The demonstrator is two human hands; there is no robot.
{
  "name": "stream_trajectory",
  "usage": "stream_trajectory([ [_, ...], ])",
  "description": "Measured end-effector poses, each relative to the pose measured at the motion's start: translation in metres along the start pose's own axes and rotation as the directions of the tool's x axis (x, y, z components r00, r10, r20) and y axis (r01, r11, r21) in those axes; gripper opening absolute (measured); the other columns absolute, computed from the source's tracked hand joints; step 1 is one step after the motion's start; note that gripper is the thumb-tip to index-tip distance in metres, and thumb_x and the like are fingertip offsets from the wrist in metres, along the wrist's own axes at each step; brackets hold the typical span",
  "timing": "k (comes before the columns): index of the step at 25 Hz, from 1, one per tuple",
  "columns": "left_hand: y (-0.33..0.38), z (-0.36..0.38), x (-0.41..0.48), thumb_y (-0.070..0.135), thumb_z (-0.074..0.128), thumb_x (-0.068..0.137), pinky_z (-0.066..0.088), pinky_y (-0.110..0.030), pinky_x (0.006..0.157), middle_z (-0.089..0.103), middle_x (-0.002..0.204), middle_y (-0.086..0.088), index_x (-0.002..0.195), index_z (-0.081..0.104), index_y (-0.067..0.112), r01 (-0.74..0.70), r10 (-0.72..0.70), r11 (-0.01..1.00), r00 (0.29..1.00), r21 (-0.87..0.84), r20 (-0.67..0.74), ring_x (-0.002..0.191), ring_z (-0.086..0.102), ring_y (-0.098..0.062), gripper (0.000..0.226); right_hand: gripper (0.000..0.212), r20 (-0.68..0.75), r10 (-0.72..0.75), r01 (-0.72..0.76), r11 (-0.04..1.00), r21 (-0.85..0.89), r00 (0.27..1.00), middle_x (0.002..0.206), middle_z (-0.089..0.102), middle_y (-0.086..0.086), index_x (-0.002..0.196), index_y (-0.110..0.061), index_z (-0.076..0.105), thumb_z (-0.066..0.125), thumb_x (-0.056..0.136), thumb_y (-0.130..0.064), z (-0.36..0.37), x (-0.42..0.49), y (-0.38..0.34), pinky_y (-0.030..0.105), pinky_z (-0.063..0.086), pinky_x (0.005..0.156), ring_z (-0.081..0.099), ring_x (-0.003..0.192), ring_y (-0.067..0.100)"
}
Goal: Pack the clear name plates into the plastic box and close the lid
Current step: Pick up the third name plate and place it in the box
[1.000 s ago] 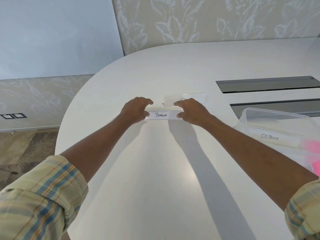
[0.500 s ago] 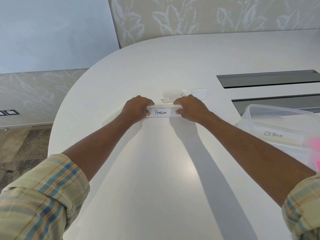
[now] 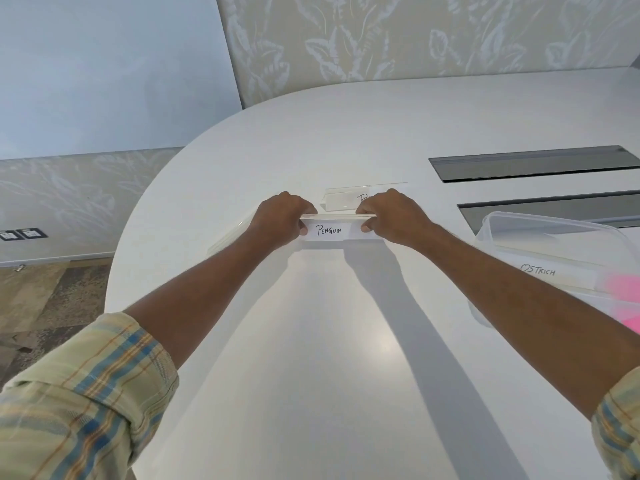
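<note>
Grips of left hand (image 3: 282, 221) and right hand (image 3: 391, 220) pinch the ends of the Penguin name plate (image 3: 329, 231) at twelve o'clock, probably to carry it level into the box (image 3: 554, 242) at three o'clock.

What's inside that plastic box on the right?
Inside the plastic box lies a name plate marked OSTRICH. A blurred pink patch shows nearby; the right forearm covers the near side.

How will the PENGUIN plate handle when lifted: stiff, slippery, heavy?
Probably stiff: the PENGUIN plate spans straight between the left hand and right hand gripping its ends. Likely slippery: clear, glossy plastic. Seems light: thin clear sheet, pinched only by fingers.
</note>
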State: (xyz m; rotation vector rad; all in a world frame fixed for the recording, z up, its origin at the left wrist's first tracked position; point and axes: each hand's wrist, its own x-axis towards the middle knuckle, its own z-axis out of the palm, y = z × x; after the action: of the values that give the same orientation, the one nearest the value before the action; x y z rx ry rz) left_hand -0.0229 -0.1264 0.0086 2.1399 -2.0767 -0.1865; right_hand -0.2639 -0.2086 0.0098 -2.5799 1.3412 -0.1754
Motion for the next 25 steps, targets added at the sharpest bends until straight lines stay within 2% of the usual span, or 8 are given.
stream_trajectory([
  [3, 0.016, -0.009, -0.003, -0.001, 0.061, 0.084, 0.052, -0.036, 0.087, 0.080, 0.109, 0.007, 0.135, 0.070, 0.028, -0.034, 0.034, 0.999, 0.999, 0.005, -0.017, 0.118, 0.063, -0.024, 0.059, 0.027, -0.023, 0.015, -0.015, 1.000, -0.015, 1.000, 0.114, 0.073, -0.001, 0.118, -0.023, 0.075, 0.075, 0.091, -0.019, -0.017, -0.013, 0.008, 0.033, 0.047, 0.075, 0.063, 0.100, 0.024],
  [9, 0.060, -0.033, 0.000, -0.004, 0.058, 0.085, 0.054, -0.036, 0.089, 0.082, 0.103, 0.009, 0.136, 0.069, 0.027, -0.101, 0.101, 0.995, 0.993, 0.009, -0.066, 0.119, 0.064, -0.022, 0.061, 0.032, -0.093, 0.056, -0.056, 0.998, 0.001, 0.994, 0.117, 0.075, 0.000, 0.121, -0.024, 0.075, 0.078, 0.089, -0.019, -0.061, -0.043, 0.033, 0.033, 0.052, 0.079, 0.064, 0.094, 0.023],
  [12, 0.089, -0.044, 0.004, -0.003, 0.059, 0.084, 0.054, -0.037, 0.089, 0.081, 0.105, 0.009, 0.136, 0.069, 0.029, -0.156, 0.158, 0.987, 0.984, 0.022, -0.080, 0.118, 0.064, -0.023, 0.061, 0.032, -0.118, 0.078, -0.078, 0.997, 0.008, 0.990, 0.115, 0.077, -0.001, 0.119, -0.023, 0.076, 0.080, 0.087, -0.021, -0.083, -0.061, 0.052, 0.031, 0.050, 0.075, 0.056, 0.087, 0.016],
  [14, 0.110, -0.049, 0.007, -0.002, 0.060, 0.084, 0.054, -0.037, 0.086, 0.081, 0.106, 0.009, 0.135, 0.069, 0.030, -0.192, 0.194, 0.981, 0.978, 0.030, -0.079, 0.116, 0.064, -0.023, 0.060, 0.032, -0.132, 0.096, -0.093, 0.995, 0.027, 0.987, 0.113, 0.077, -0.002, 0.118, -0.023, 0.077, 0.081, 0.086, -0.020, -0.096, -0.075, 0.067, 0.031, 0.049, 0.072, 0.061, 0.091, 0.021],
  [17, 0.142, -0.053, 0.012, 0.000, 0.062, 0.083, 0.053, -0.035, 0.078, 0.080, 0.104, 0.008, 0.129, 0.073, 0.032, -0.243, 0.245, 0.969, 0.966, 0.032, -0.082, 0.107, 0.065, -0.024, 0.057, 0.031, -0.169, 0.134, -0.126, 0.990, 0.058, 0.976, 0.112, 0.078, -0.002, 0.114, -0.023, 0.079, 0.084, 0.083, -0.018, -0.112, -0.096, 0.090, 0.036, 0.055, 0.085, 0.068, 0.108, 0.021],
  [22, 0.198, -0.048, 0.019, 0.001, 0.063, 0.083, 0.051, -0.033, 0.073, 0.080, 0.102, 0.007, 0.126, 0.074, 0.032, -0.317, 0.319, 0.948, 0.944, 0.030, -0.084, 0.105, 0.065, -0.024, 0.054, 0.035, -0.203, 0.196, -0.185, 0.980, 0.072, 0.959, 0.115, 0.079, 0.001, 0.115, -0.020, 0.079, 0.086, 0.081, -0.016, -0.131, -0.133, 0.134, 0.040, 0.058, 0.095, 0.071, 0.112, 0.020],
  [24, 0.220, -0.043, 0.022, 0.001, 0.061, 0.085, 0.045, -0.031, 0.072, 0.080, 0.103, 0.009, 0.130, 0.072, 0.033, -0.342, 0.342, 0.940, 0.935, 0.023, -0.088, 0.109, 0.065, -0.022, 0.056, 0.034, -0.215, 0.226, -0.214, 0.974, 0.078, 0.950, 0.113, 0.079, 0.001, 0.114, -0.020, 0.080, 0.087, 0.080, -0.016, -0.135, -0.149, 0.152, 0.037, 0.059, 0.089, 0.072, 0.105, 0.018],
  [25, 0.230, -0.040, 0.024, 0.001, 0.060, 0.086, 0.041, -0.030, 0.072, 0.080, 0.104, 0.010, 0.133, 0.070, 0.033, -0.350, 0.350, 0.937, 0.932, 0.020, -0.091, 0.111, 0.064, -0.021, 0.058, 0.033, -0.222, 0.242, -0.229, 0.970, 0.083, 0.944, 0.110, 0.080, 0.000, 0.111, -0.021, 0.080, 0.087, 0.080, -0.015, -0.137, -0.156, 0.160, 0.033, 0.059, 0.081, 0.073, 0.094, 0.015],
])
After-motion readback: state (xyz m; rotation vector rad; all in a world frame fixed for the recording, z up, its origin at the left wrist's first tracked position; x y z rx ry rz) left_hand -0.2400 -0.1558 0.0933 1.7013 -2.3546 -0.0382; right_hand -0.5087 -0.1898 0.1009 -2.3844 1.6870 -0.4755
